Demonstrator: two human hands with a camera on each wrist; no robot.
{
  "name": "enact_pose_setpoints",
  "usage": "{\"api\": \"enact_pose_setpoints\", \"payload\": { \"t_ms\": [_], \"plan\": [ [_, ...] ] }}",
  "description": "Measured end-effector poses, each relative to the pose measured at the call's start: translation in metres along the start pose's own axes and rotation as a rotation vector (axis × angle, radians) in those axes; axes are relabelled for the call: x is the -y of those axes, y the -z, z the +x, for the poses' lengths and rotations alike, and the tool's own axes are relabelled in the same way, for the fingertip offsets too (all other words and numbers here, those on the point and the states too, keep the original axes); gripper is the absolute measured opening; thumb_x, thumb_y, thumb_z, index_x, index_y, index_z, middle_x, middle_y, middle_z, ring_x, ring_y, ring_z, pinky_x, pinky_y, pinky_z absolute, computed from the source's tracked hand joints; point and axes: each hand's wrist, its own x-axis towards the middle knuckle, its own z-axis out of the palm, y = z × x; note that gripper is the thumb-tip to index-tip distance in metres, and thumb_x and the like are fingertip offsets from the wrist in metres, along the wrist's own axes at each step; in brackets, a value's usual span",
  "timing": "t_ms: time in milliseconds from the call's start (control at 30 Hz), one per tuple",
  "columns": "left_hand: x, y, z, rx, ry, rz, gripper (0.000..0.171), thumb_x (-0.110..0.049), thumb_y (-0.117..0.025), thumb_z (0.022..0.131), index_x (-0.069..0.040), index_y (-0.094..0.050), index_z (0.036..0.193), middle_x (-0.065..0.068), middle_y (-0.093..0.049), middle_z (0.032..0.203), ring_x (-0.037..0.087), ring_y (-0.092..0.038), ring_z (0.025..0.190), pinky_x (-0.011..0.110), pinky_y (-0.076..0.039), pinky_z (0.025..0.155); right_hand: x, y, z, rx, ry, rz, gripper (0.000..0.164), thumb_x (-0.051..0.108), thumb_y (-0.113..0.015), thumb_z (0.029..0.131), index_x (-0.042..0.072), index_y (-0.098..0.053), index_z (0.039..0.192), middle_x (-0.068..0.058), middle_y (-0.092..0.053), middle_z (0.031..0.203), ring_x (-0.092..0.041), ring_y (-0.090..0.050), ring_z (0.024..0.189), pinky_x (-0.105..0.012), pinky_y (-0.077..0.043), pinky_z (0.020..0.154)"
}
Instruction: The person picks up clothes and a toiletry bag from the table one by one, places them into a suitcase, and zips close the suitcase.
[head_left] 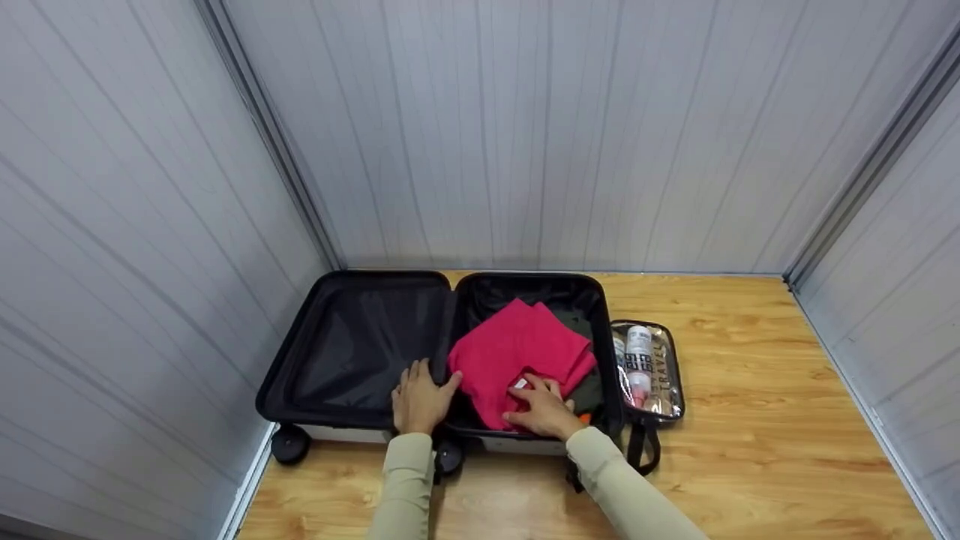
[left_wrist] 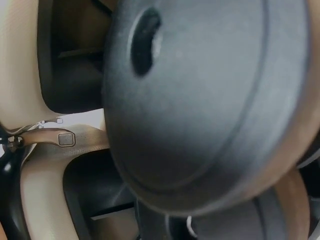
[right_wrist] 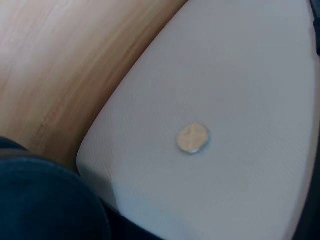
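Note:
In the head view a black-lined suitcase (head_left: 352, 352) lies opened flat on the floor. A folded bright pink garment (head_left: 510, 349) sits in its right half, over dark green cloth (head_left: 589, 390). My right hand (head_left: 546, 409) rests on the garment's near right part, thumb and fingers spread around a small white label (head_left: 520, 383). My left hand (head_left: 422, 399) lies with extended fingers at the near inner edge of the left half, its thumb reaching toward the garment. Neither wrist view shows a hand; a black suitcase wheel (left_wrist: 200, 100) fills much of the left one.
A clear travel pouch (head_left: 660, 367) with bottles stands against the suitcase's right side, a black strap (head_left: 645, 446) near it. Something orange (head_left: 585, 418) shows beside my right hand. Panelled walls (head_left: 487, 135) enclose the wooden floor (head_left: 765, 420). The pale shell (right_wrist: 225, 90) bears a round stud (right_wrist: 193, 138).

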Motion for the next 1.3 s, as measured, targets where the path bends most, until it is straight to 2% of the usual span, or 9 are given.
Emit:
{"api": "enact_pose_setpoints", "payload": {
  "t_ms": [100, 267, 500, 700, 933, 1067, 1200, 1300],
  "plan": [
    [0.0001, 0.0004, 0.0001, 0.003, 0.005, 0.004, 0.096, -0.070, -0.066, 0.085, -0.005, -0.046, 0.153, 0.022, -0.042, 0.159, 0.041, -0.036, 0.150, 0.064, -0.028, 0.121, 0.0006, -0.0010, 0.0006, -0.010, -0.005, -0.021, 0.060, 0.043, -0.078, 0.087, 0.020, -0.065, 0.140, -0.012, -0.037, 0.164, -0.039, -0.026, 0.149, -0.083, -0.021, 0.106],
    [0.0001, -0.0004, 0.0008, -0.003, 0.007, 0.009, 0.099, -0.065, -0.075, 0.080, -0.005, -0.046, 0.152, 0.023, -0.044, 0.158, 0.041, -0.038, 0.149, 0.063, -0.030, 0.119, 0.0007, -0.0011, 0.0001, -0.015, 0.000, -0.040, 0.063, 0.044, -0.081, 0.084, 0.021, -0.065, 0.140, -0.011, -0.037, 0.163, -0.039, -0.027, 0.148, -0.082, -0.024, 0.106],
    [0.0013, -0.0002, 0.0013, 0.006, 0.005, 0.019, 0.094, -0.057, -0.077, 0.081, -0.005, -0.046, 0.152, 0.022, -0.044, 0.158, 0.040, -0.038, 0.148, 0.063, -0.031, 0.119, -0.0018, -0.0030, 0.0006, -0.029, 0.003, -0.053, 0.063, 0.046, -0.081, 0.084, 0.023, -0.065, 0.141, -0.009, -0.038, 0.163, -0.038, -0.029, 0.148, -0.076, -0.028, 0.108],
    [0.0018, -0.0005, 0.0008, -0.009, -0.007, 0.004, 0.089, -0.052, -0.078, 0.082, -0.005, -0.048, 0.151, 0.021, -0.047, 0.157, 0.040, -0.039, 0.147, 0.064, -0.031, 0.118, -0.0027, -0.0034, -0.0006, -0.060, 0.020, -0.063, 0.057, 0.044, -0.080, 0.086, 0.022, -0.067, 0.137, -0.010, -0.042, 0.161, -0.037, -0.034, 0.145, -0.072, -0.034, 0.104],
    [0.0013, -0.0017, 0.0006, -0.034, -0.035, -0.026, 0.086, -0.046, -0.079, 0.081, -0.003, -0.050, 0.149, 0.021, -0.049, 0.154, 0.042, -0.041, 0.146, 0.066, -0.032, 0.116, -0.0035, -0.0046, -0.0048, -0.161, 0.080, -0.067, 0.039, 0.033, -0.074, 0.092, 0.017, -0.073, 0.127, -0.014, -0.053, 0.152, -0.037, -0.046, 0.137, -0.070, -0.043, 0.099],
    [0.0013, -0.0008, 0.0009, -0.020, -0.025, -0.012, 0.087, -0.048, -0.078, 0.082, -0.004, -0.048, 0.151, 0.021, -0.048, 0.156, 0.041, -0.040, 0.147, 0.065, -0.031, 0.118, -0.0030, -0.0055, -0.0068, -0.222, 0.084, -0.050, 0.032, 0.028, -0.070, 0.094, 0.014, -0.074, 0.123, -0.014, -0.058, 0.147, -0.036, -0.051, 0.134, -0.062, -0.047, 0.102],
    [0.0017, -0.0001, 0.0015, -0.015, -0.019, 0.002, 0.086, -0.048, -0.077, 0.083, -0.006, -0.048, 0.151, 0.020, -0.048, 0.156, 0.040, -0.040, 0.147, 0.064, -0.032, 0.118, -0.0037, -0.0061, -0.0076, -0.310, 0.093, -0.035, 0.024, 0.021, -0.069, 0.095, 0.011, -0.075, 0.115, -0.012, -0.067, 0.131, -0.034, -0.060, 0.122, -0.053, -0.052, 0.101],
    [0.0015, 0.0005, 0.0015, -0.019, -0.015, 0.016, 0.084, -0.047, -0.077, 0.083, -0.006, -0.048, 0.151, 0.019, -0.050, 0.154, 0.039, -0.042, 0.146, 0.064, -0.033, 0.117, -0.0043, -0.0067, -0.0080, -0.401, 0.103, -0.015, 0.016, 0.017, -0.069, 0.093, 0.011, -0.075, 0.107, -0.008, -0.071, 0.114, -0.031, -0.065, 0.109, -0.049, -0.054, 0.094]
  ]
}}
